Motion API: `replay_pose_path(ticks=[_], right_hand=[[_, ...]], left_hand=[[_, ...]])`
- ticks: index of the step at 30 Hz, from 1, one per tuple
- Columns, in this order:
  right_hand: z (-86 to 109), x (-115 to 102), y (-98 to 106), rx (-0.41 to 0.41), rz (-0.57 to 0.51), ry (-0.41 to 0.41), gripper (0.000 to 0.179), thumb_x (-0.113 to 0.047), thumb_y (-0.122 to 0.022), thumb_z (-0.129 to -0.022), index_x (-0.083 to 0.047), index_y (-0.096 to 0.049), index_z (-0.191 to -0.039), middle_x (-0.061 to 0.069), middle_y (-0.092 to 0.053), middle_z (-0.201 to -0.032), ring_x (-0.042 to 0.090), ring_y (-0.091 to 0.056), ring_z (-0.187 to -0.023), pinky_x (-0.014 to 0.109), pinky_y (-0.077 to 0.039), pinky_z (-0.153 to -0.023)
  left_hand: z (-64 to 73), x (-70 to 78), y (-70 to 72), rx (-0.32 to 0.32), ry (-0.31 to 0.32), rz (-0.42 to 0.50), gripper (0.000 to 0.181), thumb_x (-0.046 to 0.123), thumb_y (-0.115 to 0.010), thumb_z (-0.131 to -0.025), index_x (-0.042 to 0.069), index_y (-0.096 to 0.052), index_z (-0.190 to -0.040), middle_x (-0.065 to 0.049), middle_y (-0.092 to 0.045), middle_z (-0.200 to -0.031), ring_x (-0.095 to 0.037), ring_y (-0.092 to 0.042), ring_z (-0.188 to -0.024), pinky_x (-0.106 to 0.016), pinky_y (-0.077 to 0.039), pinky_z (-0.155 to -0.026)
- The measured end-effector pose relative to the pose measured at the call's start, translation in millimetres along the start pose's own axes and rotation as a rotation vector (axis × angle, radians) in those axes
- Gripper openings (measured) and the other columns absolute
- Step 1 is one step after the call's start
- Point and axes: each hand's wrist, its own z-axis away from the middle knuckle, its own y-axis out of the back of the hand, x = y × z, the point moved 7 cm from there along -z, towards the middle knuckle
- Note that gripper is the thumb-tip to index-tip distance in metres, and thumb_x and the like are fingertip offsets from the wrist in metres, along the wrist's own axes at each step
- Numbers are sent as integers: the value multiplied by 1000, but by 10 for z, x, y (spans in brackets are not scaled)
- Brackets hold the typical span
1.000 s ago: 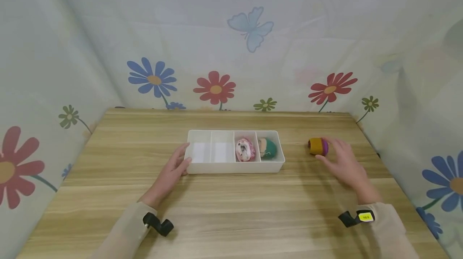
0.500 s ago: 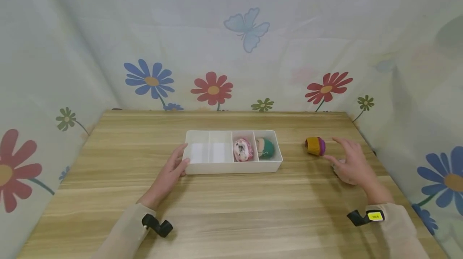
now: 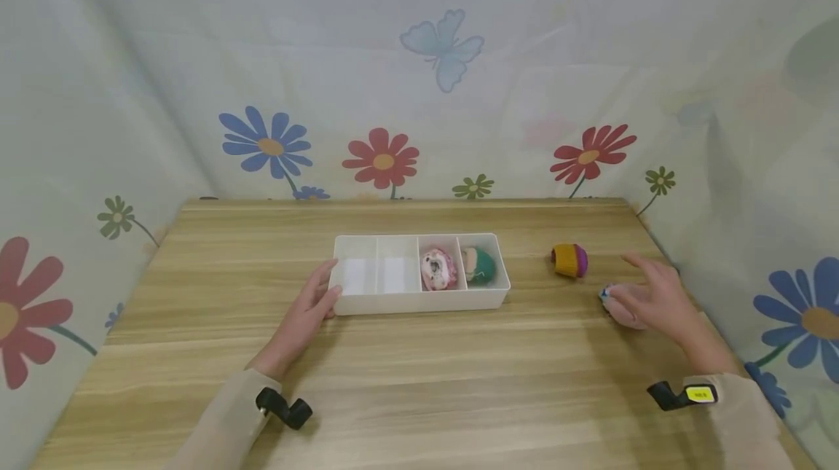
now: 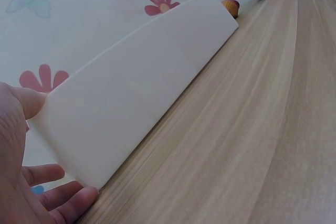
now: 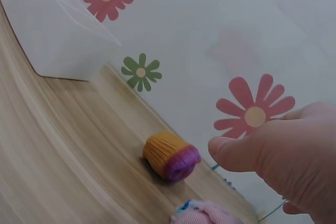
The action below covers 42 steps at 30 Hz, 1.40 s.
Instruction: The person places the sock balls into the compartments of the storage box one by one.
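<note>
My left hand grips the left end of a white divided box; in the left wrist view its thumb is at the upper corner and its fingers at the lower one. Two rolled-up socks, one pink and white, one green, fill the box's two right compartments; the two left ones hold nothing. Over a pink rolled-up sock with blue bits, my right hand hovers with thumb and fingers spread. A mustard and purple rolled-up sock lies just beyond, between box and hand.
The wooden table carries everything. A flowered cloth backdrop rises along its far edge and both sides. Each sleeve bears a black strap mount at the wrist.
My right hand has left the mustard and purple sock and moved right and toward me, over the pink one, which has come into view. The left hand stays at the box.
</note>
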Motion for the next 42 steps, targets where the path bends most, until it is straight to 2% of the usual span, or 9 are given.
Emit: replay_pose_path(ticks=[7,13,20,23,27,31,36,42], right_hand=[[49,94,-6,-35,29,56,56,-15,-69,-83,10,-41,-126,36,-40,-124,57,-28,-113,69,-18,-89],[107,155,-37,-21,62,167,64,-8,-78,-68,9,-47,-121,32,-51,-115,49,-42,-106,65,-28,-84],[148,275,-74,-35,69,180,74,-9,-85,-58,11,-48,-119,35,-50,-114,52,-42,-103,65,-26,-85],[152,309,-93,-30,76,200,74,-9,-86,-55,12,-50,-116,34,-53,-111,51,-45,-101,61,-29,-83],[150,337,-129,-37,81,212,74,-12,-87,-55,10,-52,-116,29,-57,-109,44,-50,-98,45,-33,-79],[159,390,-176,-55,68,203,74,-13,-88,-57,9,-52,-117,26,-58,-109,38,-50,-95,39,-34,-77],[157,470,-224,-89,71,159,73,-17,-87,-59,7,-52,-119,26,-55,-110,38,-48,-96,47,-34,-76],[147,519,-236,-130,72,76,80,-25,-88,-58,6,-50,-121,31,-48,-114,46,-42,-101,60,-33,-76]], left_hand=[[16,32,3,4,-4,-12,52,22,-42,-100,11,-23,-147,-21,-29,-143,-35,-44,-116,-44,-44,-82],[18,41,-3,0,-5,-10,51,22,-42,-100,10,-23,-146,-22,-29,-142,-36,-44,-116,-46,-44,-82],[22,23,-4,-4,3,8,52,22,-42,-100,10,-22,-147,-24,-29,-143,-37,-44,-116,-49,-43,-83],[19,15,-3,-4,7,14,52,22,-43,-100,11,-23,-146,-24,-29,-143,-36,-43,-116,-50,-43,-83],[8,16,1,-1,7,14,51,22,-43,-100,10,-23,-146,-24,-29,-142,-36,-45,-113,-49,-43,-83],[5,16,0,0,11,9,51,22,-43,-100,10,-23,-146,-24,-30,-143,-35,-45,-113,-48,-43,-83],[5,4,0,0,16,6,52,23,-43,-100,11,-23,-146,-24,-29,-143,-34,-45,-112,-47,-43,-82],[-4,-27,9,4,17,9,51,23,-43,-100,11,-24,-146,-24,-28,-143,-34,-46,-110,-46,-44,-81]])
